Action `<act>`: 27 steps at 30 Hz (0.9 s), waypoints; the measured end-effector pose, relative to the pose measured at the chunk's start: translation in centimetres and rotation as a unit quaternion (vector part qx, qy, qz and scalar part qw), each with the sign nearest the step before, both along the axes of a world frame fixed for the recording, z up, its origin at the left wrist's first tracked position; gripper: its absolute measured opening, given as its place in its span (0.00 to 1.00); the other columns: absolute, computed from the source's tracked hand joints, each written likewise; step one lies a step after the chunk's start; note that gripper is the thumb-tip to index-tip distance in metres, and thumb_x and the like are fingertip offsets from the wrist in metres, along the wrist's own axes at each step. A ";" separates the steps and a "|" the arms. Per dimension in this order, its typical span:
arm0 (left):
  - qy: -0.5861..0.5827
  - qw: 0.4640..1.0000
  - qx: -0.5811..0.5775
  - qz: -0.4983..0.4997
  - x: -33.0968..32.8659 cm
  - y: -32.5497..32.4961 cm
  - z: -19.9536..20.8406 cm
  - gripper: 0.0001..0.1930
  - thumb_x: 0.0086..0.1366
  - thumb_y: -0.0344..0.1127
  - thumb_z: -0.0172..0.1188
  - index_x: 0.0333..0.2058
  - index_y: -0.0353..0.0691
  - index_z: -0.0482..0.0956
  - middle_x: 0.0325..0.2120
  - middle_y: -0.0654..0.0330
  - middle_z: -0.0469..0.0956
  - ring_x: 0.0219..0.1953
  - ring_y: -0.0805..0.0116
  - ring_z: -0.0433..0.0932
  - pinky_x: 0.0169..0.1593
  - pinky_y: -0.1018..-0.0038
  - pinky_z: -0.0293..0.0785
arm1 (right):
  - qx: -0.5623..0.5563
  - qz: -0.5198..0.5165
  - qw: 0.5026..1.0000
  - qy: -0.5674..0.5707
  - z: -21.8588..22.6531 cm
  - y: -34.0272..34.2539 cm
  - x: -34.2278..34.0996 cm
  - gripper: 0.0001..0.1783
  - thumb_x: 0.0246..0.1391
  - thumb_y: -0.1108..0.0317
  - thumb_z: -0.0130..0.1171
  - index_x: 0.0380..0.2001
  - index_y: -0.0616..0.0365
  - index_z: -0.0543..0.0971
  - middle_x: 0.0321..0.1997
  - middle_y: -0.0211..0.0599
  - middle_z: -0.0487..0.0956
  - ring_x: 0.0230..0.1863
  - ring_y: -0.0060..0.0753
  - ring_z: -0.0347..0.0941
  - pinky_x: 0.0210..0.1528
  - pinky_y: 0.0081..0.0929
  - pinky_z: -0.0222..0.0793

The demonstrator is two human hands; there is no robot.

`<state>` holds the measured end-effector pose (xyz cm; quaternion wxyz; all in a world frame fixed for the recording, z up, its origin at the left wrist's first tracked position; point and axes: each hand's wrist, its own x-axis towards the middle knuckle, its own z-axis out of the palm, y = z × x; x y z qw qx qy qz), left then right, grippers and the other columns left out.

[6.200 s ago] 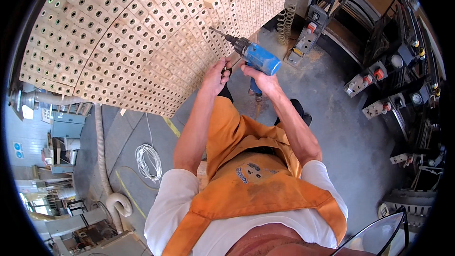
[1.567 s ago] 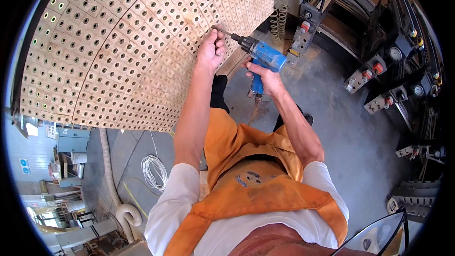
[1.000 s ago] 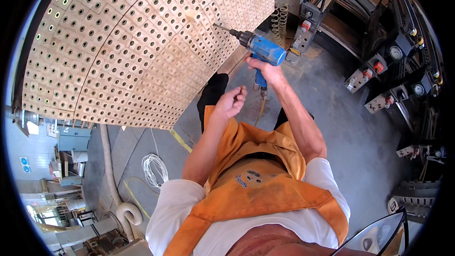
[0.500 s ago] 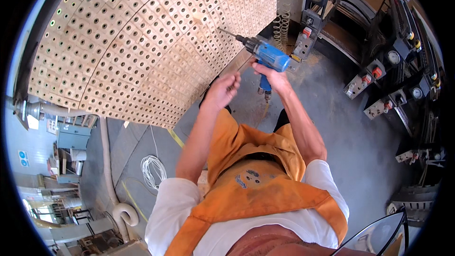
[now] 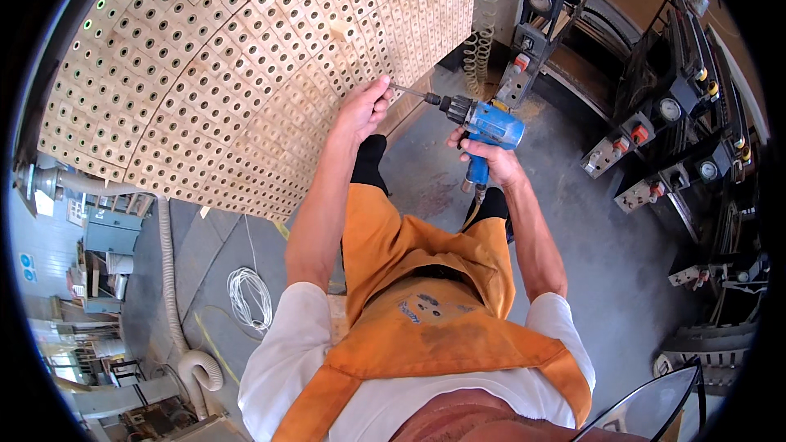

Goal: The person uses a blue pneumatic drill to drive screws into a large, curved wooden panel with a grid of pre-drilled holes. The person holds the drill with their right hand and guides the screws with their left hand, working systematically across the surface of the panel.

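My right hand (image 5: pixel 496 157) is wrapped round the grip of a blue air screwdriver (image 5: pixel 494 124). Its long thin bit points left, toward the panel. A hose runs down from the base of the handle. At the tip of the bit, my left hand (image 5: pixel 365 111) has its fingers drawn together in a pinch; what they hold, if anything, is too small to tell. Just beyond that hand stands a large pale wooden panel (image 5: pixel 246 74) made of small blocks with rows of round holes. One loose wood piece (image 5: pixel 338 29) sticks out on its face.
Machine frames with gauges (image 5: pixel 670 110) and red-knobbed valves line the right side. Coiled air hoses (image 5: pixel 480 53) hang past the panel's right edge. On the floor at left lie a white cable coil (image 5: pixel 249 299) and a ribbed duct hose (image 5: pixel 169 262). Cabinets (image 5: pixel 115 225) stand far left.
My left hand has moved up and left to the tip of the bit, its fingers now pinched. The screwdriver in my right hand has shifted right and slightly down, its handle more fully gripped.
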<state>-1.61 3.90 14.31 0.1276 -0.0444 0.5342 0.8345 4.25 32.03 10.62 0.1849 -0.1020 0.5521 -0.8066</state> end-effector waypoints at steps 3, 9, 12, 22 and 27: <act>0.010 1.000 -0.015 -0.004 -1.2 0.1 0.7 0.13 0.69 0.40 0.52 0.42 0.34 0.72 0.26 0.66 0.68 0.18 0.84 0.59 0.16 0.88 0.53 | 0.013 -0.010 1.000 0.021 0.1 -0.6 -0.2 0.17 0.50 0.69 0.63 0.44 0.58 0.75 0.42 0.36 0.79 0.46 0.32 0.76 0.39 0.26 0.71; 0.045 0.999 0.027 0.005 -3.7 0.4 1.6 0.13 0.71 0.37 0.47 0.46 0.33 0.70 0.27 0.65 0.69 0.20 0.83 0.60 0.17 0.88 0.54 | -0.037 -0.055 0.998 -0.001 0.9 -3.0 -1.1 0.15 0.52 0.69 0.62 0.44 0.58 0.76 0.42 0.35 0.80 0.45 0.29 0.76 0.40 0.26 0.71; 0.052 0.988 0.141 0.047 -5.1 0.1 1.3 0.13 0.72 0.36 0.46 0.47 0.33 0.69 0.27 0.65 0.69 0.21 0.82 0.61 0.18 0.87 0.56 | -0.041 -0.077 0.996 0.005 0.9 -5.6 -2.4 0.15 0.53 0.70 0.61 0.44 0.59 0.76 0.42 0.37 0.80 0.45 0.30 0.76 0.39 0.25 0.72; -0.064 0.997 0.040 0.009 -1.2 0.9 -3.3 0.12 0.68 0.32 0.44 0.43 0.31 0.70 0.29 0.62 0.72 0.23 0.79 0.65 0.18 0.85 0.57 | 0.016 -0.105 0.993 0.044 3.4 -6.6 -3.7 0.11 0.49 0.72 0.64 0.37 0.61 0.78 0.33 0.31 0.79 0.34 0.24 0.75 0.35 0.24 0.72; -0.083 0.995 0.034 -0.033 1.7 1.4 -6.1 0.10 0.69 0.33 0.44 0.42 0.34 0.71 0.28 0.63 0.70 0.21 0.79 0.63 0.18 0.85 0.56 | 0.079 -0.094 0.988 0.089 3.1 -6.4 -4.2 0.12 0.51 0.72 0.61 0.41 0.59 0.78 0.38 0.33 0.81 0.40 0.26 0.77 0.38 0.25 0.72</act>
